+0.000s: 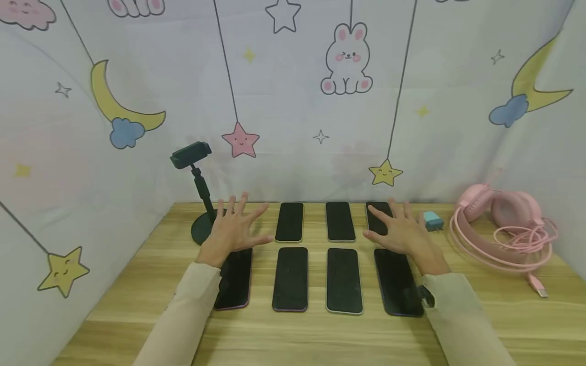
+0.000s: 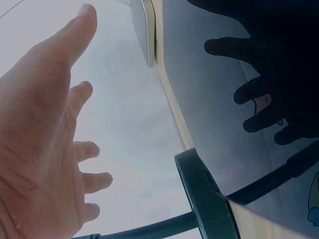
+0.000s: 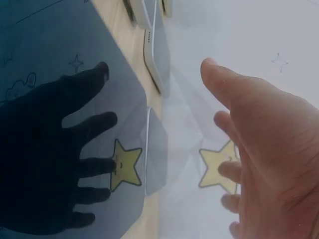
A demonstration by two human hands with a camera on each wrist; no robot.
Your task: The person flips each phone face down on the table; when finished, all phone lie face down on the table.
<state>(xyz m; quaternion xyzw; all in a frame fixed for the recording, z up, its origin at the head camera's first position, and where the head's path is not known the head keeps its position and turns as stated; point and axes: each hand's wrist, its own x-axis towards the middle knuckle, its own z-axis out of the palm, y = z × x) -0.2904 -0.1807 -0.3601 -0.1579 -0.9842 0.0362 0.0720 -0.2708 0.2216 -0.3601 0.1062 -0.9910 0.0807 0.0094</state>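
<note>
My left hand [image 1: 235,226], fingers spread, hovers palm-down above the far end of a dark phone [image 1: 235,284] at the front left. In the left wrist view the palm stands clear of the glossy screen [image 2: 199,89] that mirrors it. On the other side, my right hand [image 1: 403,231] is spread above the front-right phone [image 1: 397,287] and partly covers the back-right phone [image 1: 376,224]. A screen [image 3: 127,99] reflects its spread fingers in the right wrist view. Both hands hold nothing. Between them lie phones in two rows, including a back one [image 1: 290,222] and a front one [image 1: 344,281].
A black phone stand [image 1: 201,188] rises behind the left hand, its round base partly hidden. Right of the right hand lie a teal plug adapter [image 1: 432,221] and pink headphones [image 1: 476,203] with a coiled cable. A patterned curtain [image 1: 293,101] backs the wooden table [image 1: 293,338].
</note>
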